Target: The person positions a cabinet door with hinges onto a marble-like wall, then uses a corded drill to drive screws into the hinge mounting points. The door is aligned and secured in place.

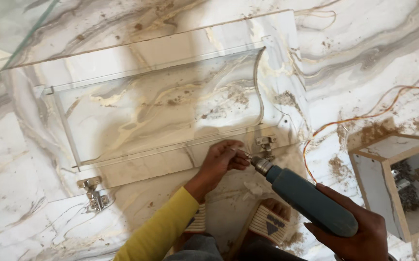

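Drill (311, 200) gripped in right hand (359, 232), left hand (221, 162) fingers pinching screw beside hinge (266, 143).

**Camera setup: one head-worn view**

We have a single camera, worn on the head, facing steeply down over our own arms at the marble floor (35, 193). It sits near: the left hand (221, 162) and right hand (359, 234) fill the lower middle and lower right corner, and our sandalled feet (272, 220) lie at the bottom edge. No second view shares the scene.
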